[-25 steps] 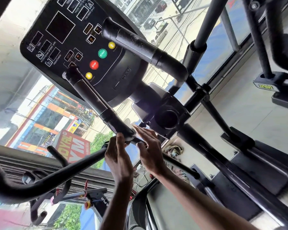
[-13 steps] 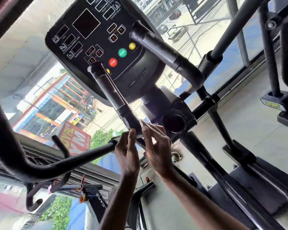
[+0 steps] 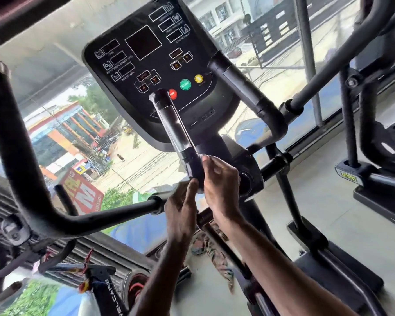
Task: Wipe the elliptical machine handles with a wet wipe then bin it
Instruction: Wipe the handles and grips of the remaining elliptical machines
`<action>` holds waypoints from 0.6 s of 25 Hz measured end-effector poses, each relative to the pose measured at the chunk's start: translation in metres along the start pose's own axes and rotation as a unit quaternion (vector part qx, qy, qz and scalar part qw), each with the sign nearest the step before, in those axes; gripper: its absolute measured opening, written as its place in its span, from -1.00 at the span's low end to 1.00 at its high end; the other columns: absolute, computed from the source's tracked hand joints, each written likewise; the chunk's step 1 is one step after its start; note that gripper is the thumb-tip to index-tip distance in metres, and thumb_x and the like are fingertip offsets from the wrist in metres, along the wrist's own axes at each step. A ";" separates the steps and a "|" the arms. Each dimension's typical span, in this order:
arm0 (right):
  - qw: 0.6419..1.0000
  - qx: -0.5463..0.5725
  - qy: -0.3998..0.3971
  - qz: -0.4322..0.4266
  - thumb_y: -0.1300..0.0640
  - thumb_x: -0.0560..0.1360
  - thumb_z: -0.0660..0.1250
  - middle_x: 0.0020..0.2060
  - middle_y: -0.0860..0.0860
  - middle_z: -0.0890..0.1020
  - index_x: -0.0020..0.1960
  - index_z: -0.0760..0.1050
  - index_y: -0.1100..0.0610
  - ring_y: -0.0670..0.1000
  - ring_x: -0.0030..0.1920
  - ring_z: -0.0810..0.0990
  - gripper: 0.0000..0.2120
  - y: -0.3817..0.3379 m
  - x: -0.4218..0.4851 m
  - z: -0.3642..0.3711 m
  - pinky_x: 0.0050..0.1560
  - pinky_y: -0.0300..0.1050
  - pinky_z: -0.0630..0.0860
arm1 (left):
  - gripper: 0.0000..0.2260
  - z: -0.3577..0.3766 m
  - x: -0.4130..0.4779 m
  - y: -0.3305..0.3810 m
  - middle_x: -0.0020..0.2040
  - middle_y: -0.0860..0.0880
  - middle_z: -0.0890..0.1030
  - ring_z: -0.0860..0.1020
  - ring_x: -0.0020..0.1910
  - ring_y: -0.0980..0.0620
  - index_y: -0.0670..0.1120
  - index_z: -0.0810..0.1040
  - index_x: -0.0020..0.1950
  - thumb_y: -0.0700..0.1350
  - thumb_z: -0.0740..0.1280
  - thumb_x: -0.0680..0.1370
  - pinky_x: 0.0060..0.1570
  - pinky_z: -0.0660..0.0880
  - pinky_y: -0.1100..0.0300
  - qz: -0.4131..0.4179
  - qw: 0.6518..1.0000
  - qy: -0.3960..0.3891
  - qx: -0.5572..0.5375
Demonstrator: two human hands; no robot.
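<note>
The elliptical's black console fills the upper middle. Two short black fixed handles rise in front of it: the left handle and the right handle. Both my hands are at the left handle's lower bend. My right hand wraps the bend from the right, thumb up along the grip. My left hand reaches up from below, straight fingertips touching the handle's underside. No wet wipe shows in either hand; the palms are hidden.
A thick black swing arm curves across the left side, and another swing arm crosses the upper right. A neighbouring machine's base stands at right on the pale floor. A crumpled cloth lies below my wrists. Windows look onto a street.
My view has swung so the console and handles sit more centred and upright. Both hands stay at the left handle's bend, and my right hand has closed more round it.
</note>
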State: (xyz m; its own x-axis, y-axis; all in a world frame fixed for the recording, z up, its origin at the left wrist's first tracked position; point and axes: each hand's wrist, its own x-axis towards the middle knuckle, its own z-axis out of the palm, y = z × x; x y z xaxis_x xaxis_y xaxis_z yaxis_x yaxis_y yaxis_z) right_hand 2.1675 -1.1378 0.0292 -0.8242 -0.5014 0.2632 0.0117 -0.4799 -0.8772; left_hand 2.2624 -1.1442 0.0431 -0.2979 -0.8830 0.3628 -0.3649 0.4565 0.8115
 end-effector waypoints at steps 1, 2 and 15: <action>0.999 0.042 0.008 0.029 -0.03 0.64 0.29 -0.16 -0.05 0.77 0.00 0.73 0.11 -0.04 -0.12 0.74 -0.70 0.001 0.001 0.004 -0.05 0.07 0.66 | -0.66 -0.002 0.002 -0.001 -0.21 0.06 0.68 0.60 -0.13 0.05 0.01 0.64 -0.18 0.20 0.23 0.57 0.04 0.48 0.00 -0.002 1.000 -0.008 -0.003; 0.995 0.089 0.010 0.045 0.00 0.66 0.30 -0.14 -0.01 0.77 0.03 0.73 0.12 0.05 -0.08 0.76 -0.72 0.005 -0.002 0.003 -0.06 0.07 0.67 | -0.60 -0.004 0.004 -0.002 -0.15 0.04 0.70 0.62 -0.04 0.01 -0.01 0.66 -0.14 0.25 0.19 0.55 0.10 0.49 -0.04 -0.003 1.000 -0.021 -0.005; 0.998 0.032 -0.019 -0.047 -0.02 0.63 0.34 -0.13 0.01 0.77 0.00 0.74 -0.05 0.04 -0.09 0.72 -0.80 -0.019 0.027 0.014 0.07 0.23 0.65 | -0.53 -0.019 0.025 0.012 -0.12 0.03 0.72 0.66 0.02 0.02 -0.05 0.66 -0.06 0.32 0.21 0.50 0.15 0.54 -0.01 0.010 0.999 -0.030 -0.042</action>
State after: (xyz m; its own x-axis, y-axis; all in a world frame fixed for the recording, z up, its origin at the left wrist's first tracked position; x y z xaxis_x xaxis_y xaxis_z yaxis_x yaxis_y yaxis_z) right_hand 2.1530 -1.1525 0.0583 -0.8011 -0.4783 0.3599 -0.0275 -0.5712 -0.8204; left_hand 2.2674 -1.1623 0.0709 -0.3583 -0.8641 0.3536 -0.2844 0.4618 0.8402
